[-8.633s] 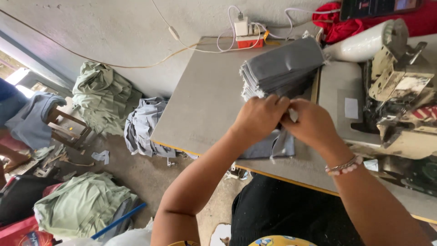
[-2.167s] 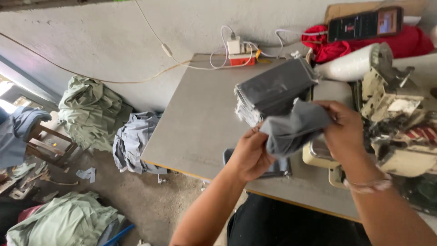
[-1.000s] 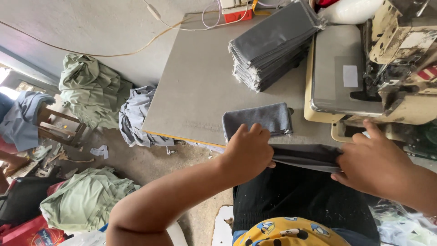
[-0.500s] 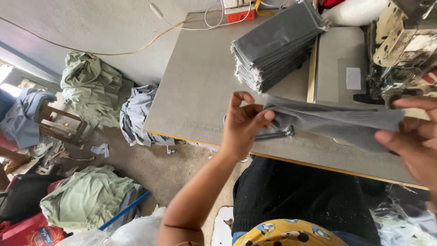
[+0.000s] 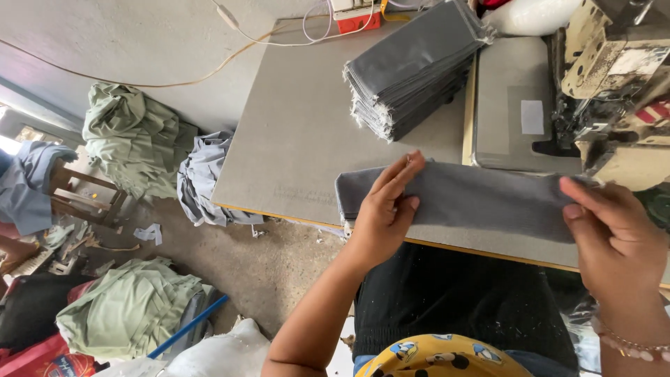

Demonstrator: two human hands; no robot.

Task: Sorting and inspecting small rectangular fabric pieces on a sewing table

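Beyond both hands, the grey table (image 5: pixel 300 132) bears a stack of grey cloth (image 5: pixel 412 66), its far end cut off. Between them stretches a grey fabric strip (image 5: pixel 481 202), the left hand (image 5: pixel 384 213) pinching one end, the right hand (image 5: pixel 614 230) gripping the other, that end hidden beneath it.

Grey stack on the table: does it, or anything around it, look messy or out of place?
The grey fabric stack sits skewed, its frayed edges fanned unevenly. Odder still, heaps of green cloth and grey cloth lie crumpled on the dusty floor beside the table.
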